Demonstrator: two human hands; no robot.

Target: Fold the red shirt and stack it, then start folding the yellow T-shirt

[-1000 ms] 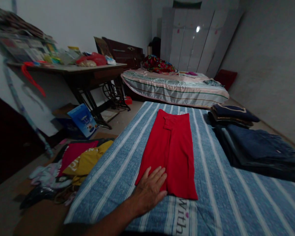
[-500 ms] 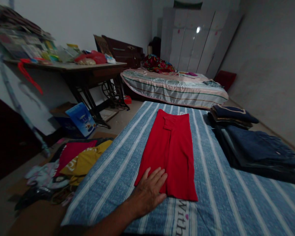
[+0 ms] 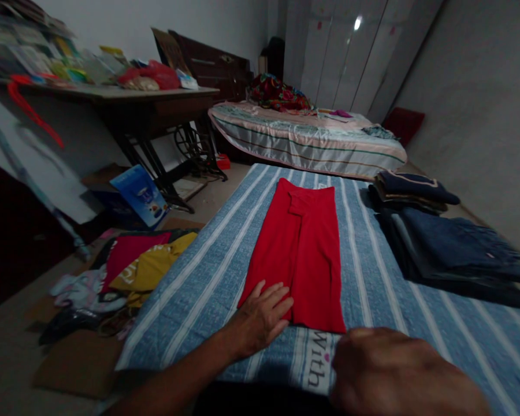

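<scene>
Two hands show in the head view, apart from each other: our left hand (image 3: 260, 316) lies flat, fingers extended, on the near left corner of the red garment (image 3: 316, 266), while our blurred right hand (image 3: 403, 372) is by the near right corner, its grip something we cannot tell. The garment lies ahead of us on the striped bed (image 3: 208, 289), its long axis running away from us. We see folded dark clothes (image 3: 455, 240) along the right, loose clothes (image 3: 149, 270) on the floor at left, and another bed (image 3: 303, 141) beyond.

Left fingers (image 3: 273, 293) extended, right fingers (image 3: 356, 346) blurred
</scene>
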